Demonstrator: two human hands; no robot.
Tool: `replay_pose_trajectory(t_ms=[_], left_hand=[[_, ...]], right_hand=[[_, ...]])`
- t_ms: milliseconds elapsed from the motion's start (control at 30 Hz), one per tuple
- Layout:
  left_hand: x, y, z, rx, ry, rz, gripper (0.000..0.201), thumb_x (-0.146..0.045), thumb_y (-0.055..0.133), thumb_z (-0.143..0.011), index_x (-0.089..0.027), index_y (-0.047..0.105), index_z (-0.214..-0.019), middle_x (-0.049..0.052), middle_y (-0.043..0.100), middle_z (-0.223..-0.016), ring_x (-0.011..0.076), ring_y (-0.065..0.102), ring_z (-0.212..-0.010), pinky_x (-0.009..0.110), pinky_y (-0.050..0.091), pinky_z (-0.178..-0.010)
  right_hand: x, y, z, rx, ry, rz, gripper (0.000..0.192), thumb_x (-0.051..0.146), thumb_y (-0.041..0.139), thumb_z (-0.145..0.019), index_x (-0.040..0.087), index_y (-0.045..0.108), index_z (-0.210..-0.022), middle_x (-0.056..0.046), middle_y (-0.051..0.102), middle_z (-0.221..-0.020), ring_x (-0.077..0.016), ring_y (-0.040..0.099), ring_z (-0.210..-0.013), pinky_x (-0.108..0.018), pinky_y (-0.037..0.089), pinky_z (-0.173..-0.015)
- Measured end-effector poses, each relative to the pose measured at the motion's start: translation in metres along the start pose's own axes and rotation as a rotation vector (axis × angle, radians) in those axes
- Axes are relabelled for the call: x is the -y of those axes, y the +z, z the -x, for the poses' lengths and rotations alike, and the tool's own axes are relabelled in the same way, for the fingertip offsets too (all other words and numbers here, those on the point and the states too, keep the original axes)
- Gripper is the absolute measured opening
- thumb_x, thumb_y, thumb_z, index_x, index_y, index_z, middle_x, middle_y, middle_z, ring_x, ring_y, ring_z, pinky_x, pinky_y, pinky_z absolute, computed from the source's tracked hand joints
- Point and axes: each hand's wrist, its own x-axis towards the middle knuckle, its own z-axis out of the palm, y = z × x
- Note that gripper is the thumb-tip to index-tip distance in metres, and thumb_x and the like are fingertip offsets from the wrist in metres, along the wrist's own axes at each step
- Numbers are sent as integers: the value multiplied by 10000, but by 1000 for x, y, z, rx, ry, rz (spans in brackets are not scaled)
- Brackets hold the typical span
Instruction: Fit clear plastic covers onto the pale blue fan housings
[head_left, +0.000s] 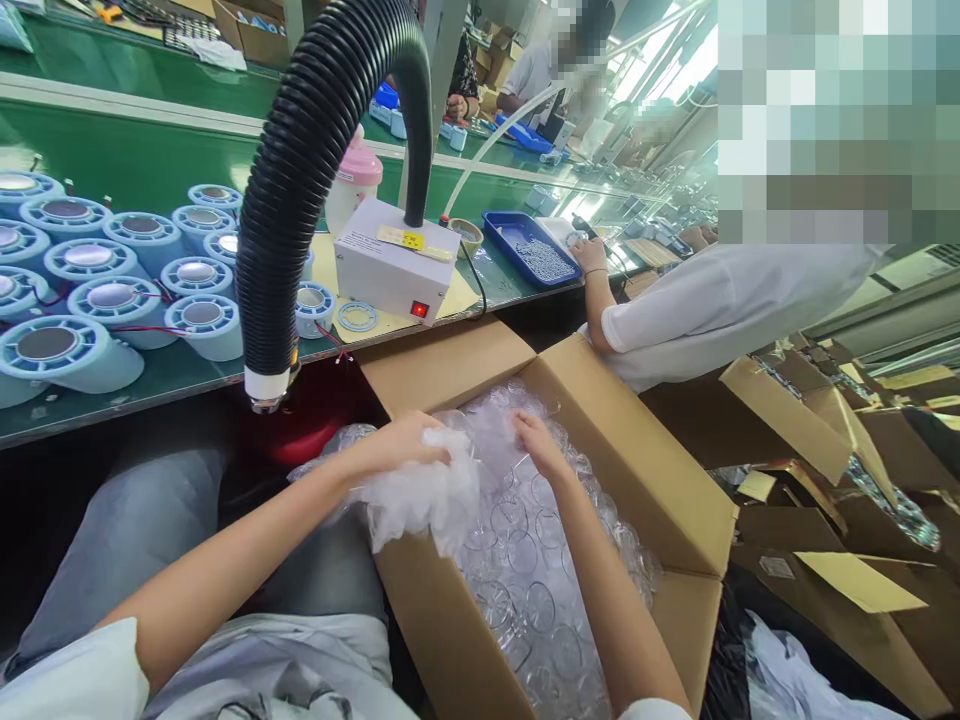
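Note:
An open cardboard box (631, 455) stands in front of my lap. It holds several clear round plastic pieces (541, 605), with bubble wrap (634, 560) along the inside wall. My left hand (409, 442), over the box's left edge, is closed on a crumpled bunch of thin white plastic film (435, 490). Above the far end of the box, my right hand (536, 440) has its fingers curled together on clear plastic film (495, 435). The fingertips are partly lost against the see-through plastic.
A black flexible hose (300, 170) hangs at left. On the green bench are light-blue cylinders (112, 295), a white switch box (394, 265) and a blue tray (529, 250). A co-worker in a white sleeve (697, 300) sits at right, near stacked cartons (817, 420).

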Motion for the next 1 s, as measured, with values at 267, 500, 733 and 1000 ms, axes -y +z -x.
replay_pose_trajectory(t_ms=[267,500,733,1000], left_hand=[[8,-10,20,-13,-17,121,222,-255,561,-642,-119,644,-796,27,645,-760,150,559,-684,227,433,-623],[11,-16,19,-55,-1,117,176,-228,558,-627,-122,629,-748,8,623,-705,148,562,-664,224,419,-595],[7,4,4,-164,22,-7,370,-188,595,-603,-139,617,-969,6,625,-805,173,555,-759,245,416,-683],[9,15,-16,-140,20,24,178,-198,571,-621,-118,643,-763,16,623,-714,168,535,-689,237,385,-610]], right_hand=[[38,27,-67,-140,186,307,344,326,601,-900,161,551,-1197,-98,543,-1251,-252,555,-1100,-483,475,-926],[41,27,-57,-103,55,358,230,316,583,-912,156,607,-1075,-77,598,-1156,-215,585,-1032,-436,493,-895],[67,3,-1,36,-298,123,126,234,609,-867,149,627,-775,-14,662,-798,-161,623,-803,-338,497,-782],[107,13,52,86,-452,-33,147,275,555,-844,265,672,-756,-5,707,-831,-193,644,-807,-315,497,-763]])
